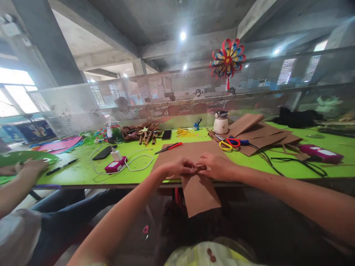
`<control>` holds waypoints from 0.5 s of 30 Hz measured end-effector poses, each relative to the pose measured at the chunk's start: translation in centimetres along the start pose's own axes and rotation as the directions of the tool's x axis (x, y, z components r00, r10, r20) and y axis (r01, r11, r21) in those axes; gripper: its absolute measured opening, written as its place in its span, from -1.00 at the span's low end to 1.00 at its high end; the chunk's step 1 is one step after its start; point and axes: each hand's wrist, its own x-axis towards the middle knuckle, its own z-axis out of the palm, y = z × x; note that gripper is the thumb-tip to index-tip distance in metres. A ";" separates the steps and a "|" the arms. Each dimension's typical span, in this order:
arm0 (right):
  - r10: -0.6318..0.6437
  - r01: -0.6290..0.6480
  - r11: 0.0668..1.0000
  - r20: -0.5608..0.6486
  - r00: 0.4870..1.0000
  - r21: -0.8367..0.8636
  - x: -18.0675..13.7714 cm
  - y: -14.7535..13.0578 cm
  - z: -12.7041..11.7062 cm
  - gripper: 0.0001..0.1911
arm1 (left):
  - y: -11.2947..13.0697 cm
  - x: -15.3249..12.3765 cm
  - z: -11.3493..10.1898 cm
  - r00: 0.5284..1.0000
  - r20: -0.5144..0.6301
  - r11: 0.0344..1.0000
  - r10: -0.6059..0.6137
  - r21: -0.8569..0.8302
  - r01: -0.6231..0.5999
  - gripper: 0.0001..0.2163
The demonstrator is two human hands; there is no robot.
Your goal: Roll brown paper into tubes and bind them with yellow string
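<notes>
A yellowish garment (210, 255) sits at the bottom edge. Above it, at centre frame, the left hand (180, 167) and right hand (217, 166) meet with fingers closed, both pinching a fold of the brown paper (200, 195), which drapes over the near rim of the green table (83, 173). Red-handled scissors (169, 147) lie just beyond. At the left edge, a co-worker's hand (33, 165) rests on the table.

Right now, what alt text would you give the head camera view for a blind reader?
The person's left hand and right hand pinch a fold in a brown paper sheet that hangs over the edge of a green table. Scissors, a white jar and loose brown paper pieces lie behind, and another person's hand rests at far left.
</notes>
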 end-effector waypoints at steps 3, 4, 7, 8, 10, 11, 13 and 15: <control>0.083 -0.099 0.974 0.086 0.993 0.203 0.3 0.5 -0.3 -0.68 | 1.2 -0.4 -0.1 0.995 -0.029 0.975 0.096 0.204 -0.088 -0.72; 0.083 -0.117 0.959 0.136 0.987 0.259 0.4 0.7 -0.3 -0.67 | 1.6 -0.6 -0.1 0.991 -0.044 0.954 0.123 0.279 -0.106 -0.74; 0.080 -0.149 0.925 0.204 0.976 0.351 0.5 1.2 -0.4 -0.65 | 2.6 -1.0 0.3 0.981 -0.089 0.888 0.172 0.445 -0.116 -0.77; 0.079 -0.148 0.920 0.197 0.977 0.363 0.4 1.2 -0.4 -0.65 | 2.8 -1.1 0.5 0.978 -0.099 0.870 0.181 0.479 -0.113 -0.77; 0.059 -0.128 0.917 0.189 0.980 0.379 0.1 1.2 -0.6 -0.65 | 3.0 -1.3 0.9 0.975 -0.116 0.839 0.190 0.535 -0.100 -0.76; 0.046 -0.117 0.916 0.190 0.981 0.383 0.0 1.1 -0.7 -0.64 | 3.1 -1.4 1.1 0.974 -0.122 0.822 0.193 0.562 -0.092 -0.76; 0.035 -0.103 0.920 0.184 0.982 0.377 -0.2 1.0 -0.8 -0.65 | 3.1 -1.5 1.6 0.970 -0.136 0.785 0.200 0.615 -0.075 -0.75; 0.044 -0.107 0.925 0.175 0.984 0.364 -0.4 1.1 -0.7 -0.66 | 3.0 -1.6 2.1 0.965 -0.157 0.743 0.210 0.667 -0.053 -0.76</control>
